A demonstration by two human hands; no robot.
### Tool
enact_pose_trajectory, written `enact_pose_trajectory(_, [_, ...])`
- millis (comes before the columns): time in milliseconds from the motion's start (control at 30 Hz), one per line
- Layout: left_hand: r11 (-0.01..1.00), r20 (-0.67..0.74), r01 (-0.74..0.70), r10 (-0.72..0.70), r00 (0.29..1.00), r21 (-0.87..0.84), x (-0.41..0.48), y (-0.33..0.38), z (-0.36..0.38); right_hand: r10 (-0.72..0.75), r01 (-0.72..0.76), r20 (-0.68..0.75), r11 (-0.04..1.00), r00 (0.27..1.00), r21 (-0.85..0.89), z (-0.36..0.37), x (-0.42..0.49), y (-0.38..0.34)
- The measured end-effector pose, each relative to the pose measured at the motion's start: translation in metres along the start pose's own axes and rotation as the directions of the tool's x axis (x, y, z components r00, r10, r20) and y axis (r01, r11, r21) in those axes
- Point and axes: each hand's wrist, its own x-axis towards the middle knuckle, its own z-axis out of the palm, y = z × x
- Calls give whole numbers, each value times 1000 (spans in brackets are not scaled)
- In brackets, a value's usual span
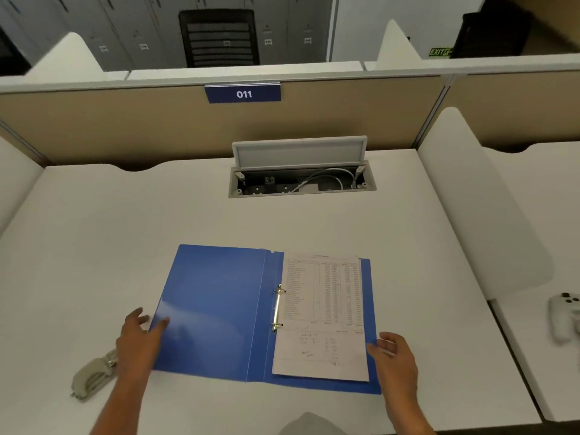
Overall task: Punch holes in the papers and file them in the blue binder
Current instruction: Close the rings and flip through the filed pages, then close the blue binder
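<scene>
The blue binder (216, 312) lies open and flat on the white desk (125, 221). Printed papers (323, 315) rest on its right half, beside the two metal rings (277, 309). My left hand (139, 335) sits at the left edge of the open cover, fingers spread and touching it. My right hand (397, 356) is at the binder's lower right edge next to the papers, fingers apart, holding nothing. A grey hole punch (92, 376) lies on the desk just left of my left forearm.
An open cable box (301, 180) with its lid raised is set into the desk at the back. Beige partition with a "011" label (243, 94) stands behind. A white divider (480, 196) bounds the right side; a white controller (565, 315) lies on the neighbouring desk.
</scene>
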Motion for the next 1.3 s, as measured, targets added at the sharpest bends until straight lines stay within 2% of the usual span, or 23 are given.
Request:
enact_pose_trajectory(133, [999,26,-15,14,1000,45,5,7,3,5,-5,21,1000,1000,-1,4,9,-8])
enact_pose_trajectory(267, [969,123,181,-162,979,-166,15,11,-11,98,-104,71,991,993,86,0,21,-14])
enact_pose_trajectory(367, [869,346,337,-210,915,-363,5,28,-38,140,-150,75,977,987,150,-6,26,-16])
enact_pose_trajectory(467, [833,477,342,-110,872,-435,-16,56,-74,195,-208,86,960,977,189,-13,29,-15])
enact_pose_trajectory(533, [818,510,245,68,857,-520,-40,78,-92,222,-246,134,948,966,204,-15,24,-17])
enact_pose_trajectory(600, [819,558,109,280,781,-564,-74,103,-91,219,-253,164,940,962,228,-14,19,-18])
enact_pose_trajectory(633, [842,605,46,347,716,-538,-94,115,-82,218,-250,154,938,964,240,-13,17,-19])
enact_pose_trajectory(700, [901,678,-119,396,620,-417,-134,130,-52,228,-251,119,935,966,249,-10,15,-20])
enact_pose_trajectory(800, [841,695,-472,505,512,-263,-166,126,8,232,-256,117,928,966,271,-9,13,-23])
enact_pose_trajectory(867, [784,690,-617,484,538,-68,-169,113,42,216,-252,151,924,965,288,-12,12,-25])
enact_pose_trajectory(967, [720,670,-688,466,578,93,-164,95,85,166,-222,210,932,964,285,-15,6,-29])
enact_pose_trajectory(1067, [596,637,-767,500,587,239,-159,79,105,97,-148,196,954,976,261,-6,-2,-34])
enact_pose_trajectory(1133, [526,632,-789,502,590,318,-157,71,108,-7,-29,188,982,982,185,4,-10,-35])
enact_pose_trajectory(1200, [511,605,-786,517,605,349,-154,61,102,-150,136,234,988,961,73,15,-22,-28])
enact_pose_trajectory(1300, [549,555,-744,508,659,382,-145,42,84,-352,432,408,894,842,-121,34,-37,-13])
